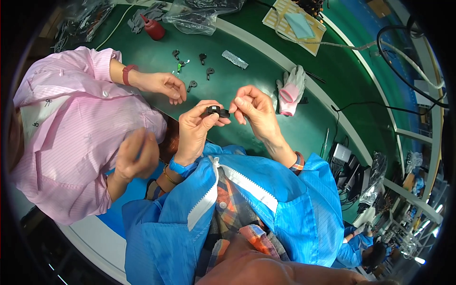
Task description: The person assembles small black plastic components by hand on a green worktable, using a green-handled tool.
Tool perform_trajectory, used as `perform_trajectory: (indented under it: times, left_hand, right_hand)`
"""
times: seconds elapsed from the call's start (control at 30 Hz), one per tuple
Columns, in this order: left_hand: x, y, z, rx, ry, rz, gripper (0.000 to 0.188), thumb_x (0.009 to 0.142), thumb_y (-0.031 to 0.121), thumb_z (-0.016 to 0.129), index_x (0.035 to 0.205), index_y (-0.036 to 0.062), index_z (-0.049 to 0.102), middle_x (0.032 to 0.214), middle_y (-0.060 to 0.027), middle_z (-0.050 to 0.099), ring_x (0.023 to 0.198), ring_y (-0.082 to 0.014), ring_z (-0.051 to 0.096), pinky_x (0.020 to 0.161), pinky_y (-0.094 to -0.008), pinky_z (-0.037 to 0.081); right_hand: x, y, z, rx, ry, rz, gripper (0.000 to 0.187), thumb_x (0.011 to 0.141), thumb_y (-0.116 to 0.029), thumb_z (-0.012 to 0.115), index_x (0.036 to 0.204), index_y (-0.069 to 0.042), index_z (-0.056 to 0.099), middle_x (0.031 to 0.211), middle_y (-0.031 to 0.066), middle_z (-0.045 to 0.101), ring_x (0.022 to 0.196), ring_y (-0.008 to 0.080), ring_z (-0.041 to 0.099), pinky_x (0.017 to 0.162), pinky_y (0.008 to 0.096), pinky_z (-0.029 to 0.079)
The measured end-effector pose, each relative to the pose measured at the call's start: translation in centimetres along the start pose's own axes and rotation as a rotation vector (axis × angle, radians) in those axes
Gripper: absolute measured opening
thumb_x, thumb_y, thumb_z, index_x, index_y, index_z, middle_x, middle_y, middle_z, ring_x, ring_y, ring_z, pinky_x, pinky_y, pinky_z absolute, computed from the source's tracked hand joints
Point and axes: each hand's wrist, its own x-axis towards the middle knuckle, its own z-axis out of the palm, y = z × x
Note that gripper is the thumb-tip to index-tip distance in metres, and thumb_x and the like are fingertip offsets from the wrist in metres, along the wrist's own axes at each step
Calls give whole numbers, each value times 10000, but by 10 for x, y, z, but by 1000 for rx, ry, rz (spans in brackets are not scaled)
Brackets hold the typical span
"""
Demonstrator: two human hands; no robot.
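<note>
Your left hand is pinching an oblong black plastic part, long axis crosswise; your right hand is hovering curled beside its right end, grip unclear.

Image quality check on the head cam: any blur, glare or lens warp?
Head view: motion blur on the co-worker's lower hand; the left hand and the black part it holds look fairly sharp; bright highlights on the clear plastic bag; a lamp at lower right looks blown out; fisheye bends the pale table edge; corners fall to black.
</note>
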Motion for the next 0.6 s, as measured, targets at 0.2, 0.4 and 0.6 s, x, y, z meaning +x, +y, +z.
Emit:
perform_trajectory:
  times: [0.2, 0.4, 0.6]
  left_hand:
    - [0, 11, 2, 221, -92, 160, 183, 834, 7, 587, 1007, -51, 577, 979, -101, 575, 788, -196, 625, 731, -237, 512]
    - [2, 69, 18, 1657, -736, 1043, 217, 801, -3, 593, 1014, -34, 564, 1050, -136, 558, 888, -243, 617, 785, -263, 502]
    - [3, 71, 17, 2332, -906, 1392, 271, 725, -45, 619, 989, -29, 556, 1037, -153, 575, 950, -273, 609, 825, -284, 493]
  right_hand:
    - [0, 1, -4, 276, -41, 222, 174, 920, -165, 535, 937, 3, 575, 767, 93, 616, 540, 81, 499, 491, 179, 404]
    - [-3, 3, -2, 216, -11, 133, 224, 939, -202, 502, 950, 9, 577, 797, 96, 615, 568, 83, 491, 514, 184, 401]
    - [4, 4, -2, 262, -26, 79, 233, 938, -204, 504, 974, 16, 572, 826, 91, 602, 598, 82, 472, 534, 185, 392]
